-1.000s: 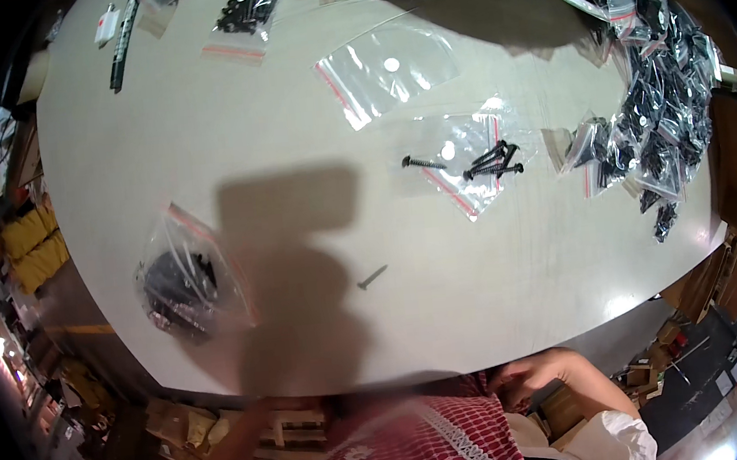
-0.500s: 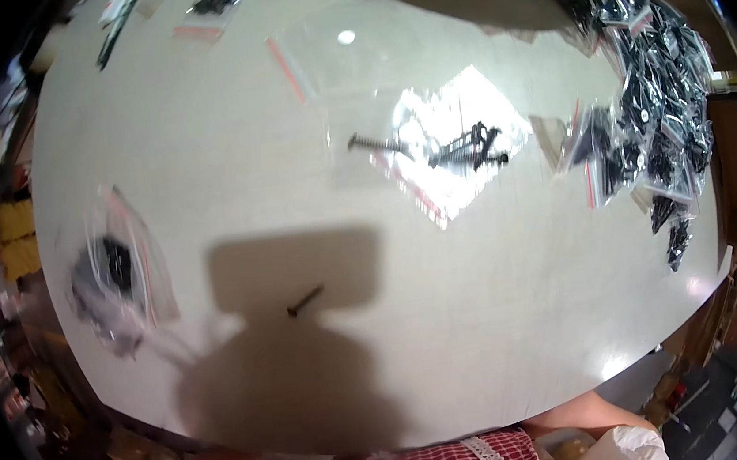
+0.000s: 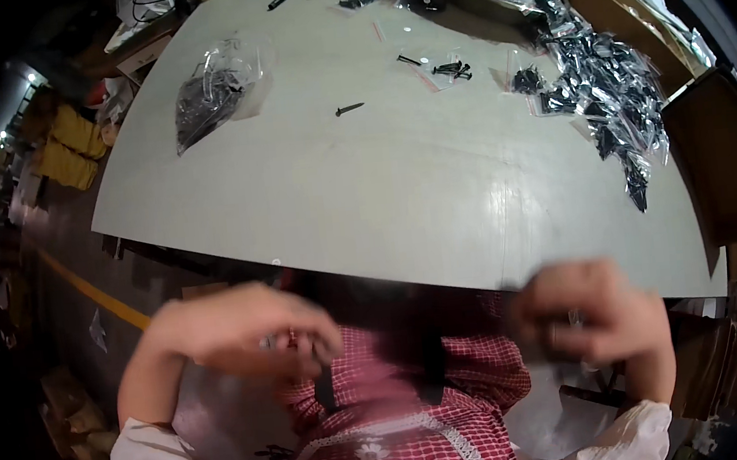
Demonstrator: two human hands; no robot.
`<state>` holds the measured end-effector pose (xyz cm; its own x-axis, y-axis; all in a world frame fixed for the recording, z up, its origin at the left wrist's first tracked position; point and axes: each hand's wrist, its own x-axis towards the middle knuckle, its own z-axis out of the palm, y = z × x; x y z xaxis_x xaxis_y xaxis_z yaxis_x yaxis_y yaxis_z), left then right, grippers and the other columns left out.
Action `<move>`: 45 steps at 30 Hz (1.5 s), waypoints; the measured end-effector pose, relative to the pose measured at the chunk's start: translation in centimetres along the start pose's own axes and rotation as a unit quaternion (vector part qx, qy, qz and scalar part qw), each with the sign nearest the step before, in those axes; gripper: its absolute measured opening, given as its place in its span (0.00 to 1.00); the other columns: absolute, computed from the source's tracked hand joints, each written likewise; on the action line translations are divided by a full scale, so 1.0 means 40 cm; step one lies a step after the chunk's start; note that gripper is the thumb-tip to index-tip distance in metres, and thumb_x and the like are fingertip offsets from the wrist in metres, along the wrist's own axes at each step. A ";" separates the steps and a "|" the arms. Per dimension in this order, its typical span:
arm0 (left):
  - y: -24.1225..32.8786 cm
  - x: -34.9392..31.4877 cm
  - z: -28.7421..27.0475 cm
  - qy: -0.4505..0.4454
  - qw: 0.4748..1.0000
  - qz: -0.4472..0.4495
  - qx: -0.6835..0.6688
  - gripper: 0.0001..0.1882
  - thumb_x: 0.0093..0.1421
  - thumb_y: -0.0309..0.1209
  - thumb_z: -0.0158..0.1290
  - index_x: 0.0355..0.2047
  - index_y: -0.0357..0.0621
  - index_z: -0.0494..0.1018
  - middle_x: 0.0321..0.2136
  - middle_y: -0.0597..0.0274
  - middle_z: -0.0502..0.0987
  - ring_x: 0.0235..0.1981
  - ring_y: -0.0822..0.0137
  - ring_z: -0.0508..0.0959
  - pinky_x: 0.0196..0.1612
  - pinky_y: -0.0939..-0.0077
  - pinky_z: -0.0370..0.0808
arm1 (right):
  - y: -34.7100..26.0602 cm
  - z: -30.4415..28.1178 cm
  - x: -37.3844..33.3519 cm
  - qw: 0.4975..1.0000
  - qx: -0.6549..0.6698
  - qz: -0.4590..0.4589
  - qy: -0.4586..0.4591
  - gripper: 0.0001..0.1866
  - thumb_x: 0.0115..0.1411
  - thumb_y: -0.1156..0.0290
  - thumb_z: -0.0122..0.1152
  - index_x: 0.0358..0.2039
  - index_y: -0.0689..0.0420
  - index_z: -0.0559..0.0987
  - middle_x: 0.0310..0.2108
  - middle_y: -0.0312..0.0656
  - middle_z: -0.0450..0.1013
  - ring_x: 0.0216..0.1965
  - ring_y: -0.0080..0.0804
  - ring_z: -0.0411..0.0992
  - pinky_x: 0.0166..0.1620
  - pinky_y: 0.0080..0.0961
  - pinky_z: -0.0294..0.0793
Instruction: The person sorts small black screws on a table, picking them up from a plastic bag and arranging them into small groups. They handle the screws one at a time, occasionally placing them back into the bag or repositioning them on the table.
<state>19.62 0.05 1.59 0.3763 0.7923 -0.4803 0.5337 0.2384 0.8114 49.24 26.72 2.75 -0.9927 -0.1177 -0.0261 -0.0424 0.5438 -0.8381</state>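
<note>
Screw point(image 3: 350, 108), dark and single, lies flat on the pale surface point(image 3: 338, 188), ahead of both hands and well apart from them. From the left hand point(image 3: 258, 331) it lies forward and to the right; from the right hand point(image 3: 585, 311) it lies forward and to the left, and the left one looks the nearer. Its long axis runs mostly crosswise, head toward the left, point toward the right and slightly away from the person, so the shank sits slantwise to the left hand's line and more squarely across the right hand's. Both hands are held in front of the red checked apron point(image 3: 370, 425) with fingers bent; blur hides the fingertips, so I cannot tell whether either grip is apart or together, or holds anything. In this view the left hand shows below the front edge, while the right one overlaps it. Between that edge and the screw runs a broad stretch of surface, giving low, forward room. Left of the screw, apart from it, rests a bulging clear bag point(image 3: 205, 104) of dark pieces; to its right and farther back, a small group of screws point(image 3: 453, 71) lies at a flat clear bag point(image 3: 432, 83). A heap of filled bags point(image 3: 603, 88) bounds the right side.
</note>
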 end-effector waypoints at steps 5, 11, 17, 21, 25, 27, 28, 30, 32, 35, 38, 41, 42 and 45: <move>0.024 0.078 -0.152 0.447 0.892 -0.002 0.070 0.17 0.64 0.39 0.62 0.47 0.39 0.79 0.37 0.61 0.82 0.39 0.67 0.82 0.46 0.71 0.78 | 0.077 -0.096 0.157 0.964 -0.137 0.069 0.218 0.15 0.61 0.84 0.62 0.49 0.63 0.80 0.43 0.45 0.78 0.38 0.30 0.80 0.40 0.27 0.79; -0.058 0.246 -0.266 0.527 0.773 0.022 0.351 0.15 0.63 0.36 0.60 0.43 0.36 0.79 0.35 0.51 0.83 0.38 0.51 0.83 0.45 0.58 0.78 | 0.214 -0.194 0.291 0.883 -0.390 0.049 0.255 0.17 0.59 0.77 0.65 0.49 0.61 0.79 0.44 0.50 0.78 0.44 0.48 0.79 0.45 0.40 0.79; 0.011 0.289 -0.343 0.391 0.821 -0.087 0.406 0.12 0.64 0.32 0.58 0.40 0.34 0.79 0.35 0.48 0.84 0.39 0.49 0.83 0.46 0.57 0.78 | 0.255 -0.200 0.394 0.812 -0.519 0.131 0.234 0.11 0.58 0.72 0.64 0.42 0.59 0.79 0.39 0.51 0.78 0.42 0.55 0.79 0.47 0.49 0.78; -0.050 0.307 -0.362 0.487 0.851 0.070 0.184 0.12 0.66 0.32 0.58 0.43 0.36 0.81 0.34 0.56 0.84 0.38 0.61 0.83 0.44 0.65 0.78 | 0.259 -0.175 0.398 0.830 -0.440 -0.007 0.341 0.10 0.56 0.72 0.65 0.36 0.64 0.79 0.35 0.53 0.79 0.32 0.53 0.79 0.35 0.42 0.78; -0.082 0.289 -0.386 0.368 0.890 0.168 -0.208 0.13 0.68 0.36 0.60 0.47 0.42 0.82 0.38 0.66 0.83 0.41 0.73 0.81 0.45 0.74 0.77 | 0.173 -0.129 0.390 0.924 0.211 0.039 0.318 0.08 0.66 0.72 0.61 0.40 0.63 0.80 0.36 0.40 0.79 0.34 0.26 0.77 0.41 0.24 0.76; -0.064 0.276 -0.365 0.346 0.874 0.190 -0.283 0.13 0.68 0.37 0.60 0.47 0.44 0.82 0.40 0.68 0.83 0.42 0.75 0.81 0.46 0.77 0.76 | 0.137 -0.097 0.382 0.916 0.262 0.020 0.303 0.09 0.66 0.72 0.61 0.42 0.63 0.79 0.40 0.43 0.78 0.37 0.27 0.78 0.44 0.25 0.76; -0.047 0.273 -0.353 0.345 0.878 0.185 -0.277 0.14 0.68 0.37 0.61 0.48 0.44 0.81 0.40 0.67 0.83 0.42 0.74 0.81 0.47 0.76 0.76 | 0.128 -0.084 0.380 0.907 0.296 0.014 0.300 0.09 0.66 0.72 0.61 0.43 0.63 0.79 0.42 0.44 0.78 0.39 0.28 0.77 0.45 0.27 0.76; -0.041 0.276 -0.334 0.342 0.878 0.203 -0.266 0.13 0.67 0.37 0.61 0.46 0.42 0.81 0.40 0.66 0.83 0.42 0.73 0.81 0.45 0.76 0.76 | 0.119 -0.066 0.384 0.909 0.301 0.015 0.289 0.10 0.66 0.70 0.63 0.43 0.63 0.79 0.41 0.42 0.77 0.40 0.28 0.77 0.46 0.27 0.76; -0.037 0.273 -0.319 0.345 0.879 0.218 -0.247 0.13 0.66 0.37 0.61 0.44 0.40 0.82 0.38 0.66 0.83 0.41 0.73 0.82 0.41 0.77 0.77 | 0.112 -0.057 0.387 0.907 0.312 0.023 0.281 0.10 0.66 0.70 0.63 0.43 0.62 0.79 0.40 0.40 0.76 0.39 0.27 0.77 0.45 0.27 0.76; -0.036 0.269 -0.305 0.346 0.880 0.220 -0.238 0.13 0.66 0.37 0.61 0.44 0.40 0.82 0.36 0.65 0.83 0.39 0.73 0.82 0.41 0.77 0.77 | 0.116 -0.047 0.390 0.893 0.355 0.052 0.272 0.10 0.66 0.69 0.63 0.42 0.61 0.78 0.37 0.39 0.76 0.37 0.27 0.77 0.43 0.26 0.77; -0.027 0.267 -0.301 0.338 0.882 0.201 -0.261 0.12 0.67 0.33 0.62 0.45 0.37 0.81 0.35 0.66 0.83 0.37 0.76 0.80 0.41 0.78 0.77 | 0.123 -0.048 0.384 0.885 0.378 0.078 0.261 0.11 0.66 0.68 0.64 0.42 0.61 0.78 0.35 0.38 0.75 0.34 0.27 0.77 0.40 0.25 0.78; -0.025 0.265 -0.299 0.335 0.884 0.195 -0.260 0.12 0.67 0.33 0.61 0.44 0.37 0.81 0.35 0.66 0.83 0.36 0.75 0.80 0.39 0.78 0.77 | 0.122 -0.043 0.380 0.884 0.379 0.077 0.262 0.10 0.66 0.69 0.64 0.42 0.62 0.77 0.34 0.39 0.75 0.33 0.27 0.77 0.40 0.24 0.78; -0.028 0.264 -0.298 0.336 0.886 0.192 -0.257 0.12 0.67 0.33 0.61 0.43 0.36 0.81 0.35 0.66 0.83 0.35 0.75 0.80 0.38 0.78 0.77 | 0.120 -0.043 0.382 0.886 0.377 0.073 0.259 0.09 0.66 0.70 0.64 0.42 0.62 0.77 0.35 0.39 0.75 0.34 0.27 0.77 0.41 0.23 0.78; -0.042 0.279 -0.289 0.409 0.876 0.200 -0.159 0.10 0.65 0.31 0.61 0.41 0.37 0.82 0.33 0.64 0.84 0.33 0.75 0.81 0.35 0.77 0.77 | 0.144 -0.022 0.390 0.908 0.302 0.037 0.288 0.08 0.65 0.73 0.65 0.41 0.63 0.78 0.35 0.37 0.76 0.34 0.25 0.75 0.40 0.23 0.75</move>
<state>14.19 14.99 -1.28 -0.2528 0.9546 0.1578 0.1966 -0.1090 0.9744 33.40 28.75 -2.00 -0.8920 0.4493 0.0493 -0.0765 -0.0425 -0.9962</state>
